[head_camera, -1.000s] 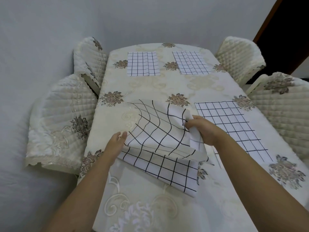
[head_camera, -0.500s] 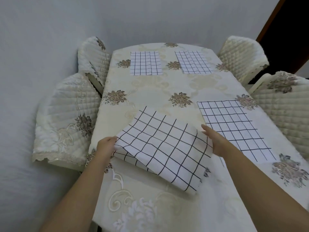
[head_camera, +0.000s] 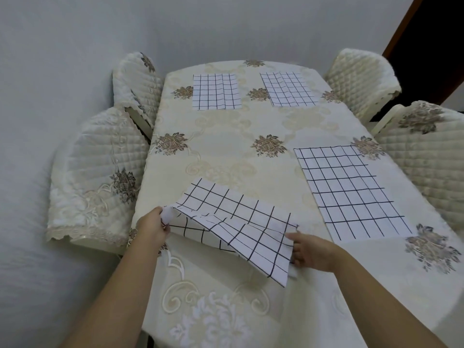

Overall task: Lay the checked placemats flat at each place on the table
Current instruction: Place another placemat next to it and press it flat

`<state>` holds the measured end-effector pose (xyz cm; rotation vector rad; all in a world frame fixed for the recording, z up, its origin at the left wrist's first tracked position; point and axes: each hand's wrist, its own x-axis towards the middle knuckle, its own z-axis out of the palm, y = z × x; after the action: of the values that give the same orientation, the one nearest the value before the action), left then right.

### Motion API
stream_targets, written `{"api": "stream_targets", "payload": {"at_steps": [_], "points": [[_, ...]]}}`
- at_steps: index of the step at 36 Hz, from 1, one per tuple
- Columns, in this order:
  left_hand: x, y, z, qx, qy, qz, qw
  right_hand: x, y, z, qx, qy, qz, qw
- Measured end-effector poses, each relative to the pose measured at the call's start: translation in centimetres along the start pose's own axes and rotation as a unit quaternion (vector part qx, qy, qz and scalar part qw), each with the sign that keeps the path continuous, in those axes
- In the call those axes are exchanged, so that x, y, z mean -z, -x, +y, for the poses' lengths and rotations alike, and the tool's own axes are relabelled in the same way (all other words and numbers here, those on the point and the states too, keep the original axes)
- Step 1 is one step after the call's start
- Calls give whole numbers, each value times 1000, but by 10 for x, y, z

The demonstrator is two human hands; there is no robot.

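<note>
A white placemat with a black check (head_camera: 238,227) lies folded at the near left of the table (head_camera: 226,151), its top layer partly lifted. My left hand (head_camera: 153,228) pinches its left corner. My right hand (head_camera: 310,252) grips its near right edge, fingers tucked under the cloth. Three more checked placemats lie flat: one at the near right (head_camera: 349,192), one at the far left (head_camera: 216,91), one at the far right (head_camera: 287,89).
A cream tablecloth with flower motifs covers the table. Quilted cream chairs stand at the left (head_camera: 93,177), far left (head_camera: 136,79), far right (head_camera: 361,76) and right (head_camera: 426,156). A pale wall runs behind; a dark doorway (head_camera: 437,46) opens at the upper right.
The placemat lay closed and folded half a second ago; now its left corner is lifted and both hands have shifted towards me along its edges, my right hand down to the near right corner.
</note>
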<state>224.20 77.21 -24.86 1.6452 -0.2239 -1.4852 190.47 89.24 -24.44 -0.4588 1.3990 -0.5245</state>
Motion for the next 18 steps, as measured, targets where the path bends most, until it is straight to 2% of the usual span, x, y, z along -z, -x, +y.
{"api": "stream_targets", "payload": {"at_steps": [3,6,9,11,14,16,18], "points": [[0,-1,3,11,29,-10,999,-3,-2,5,16,13,-38,999],[-4,1,7,-28,17,-14,999,-8,-3,2,42,16,-27,999],[-6,6,14,-84,-5,4,996,-8,-5,-7,89,-29,26,995],[-5,10,17,-99,22,18,995,-9,-7,-14,109,-75,61,989],[1,15,9,-132,57,88,986,-15,-7,-27,135,-145,111,974],[7,16,-4,-130,54,142,980,-21,-7,-34,136,-159,136,968],[10,20,-17,-80,63,117,988,-26,-8,-36,134,-140,160,968]]}}
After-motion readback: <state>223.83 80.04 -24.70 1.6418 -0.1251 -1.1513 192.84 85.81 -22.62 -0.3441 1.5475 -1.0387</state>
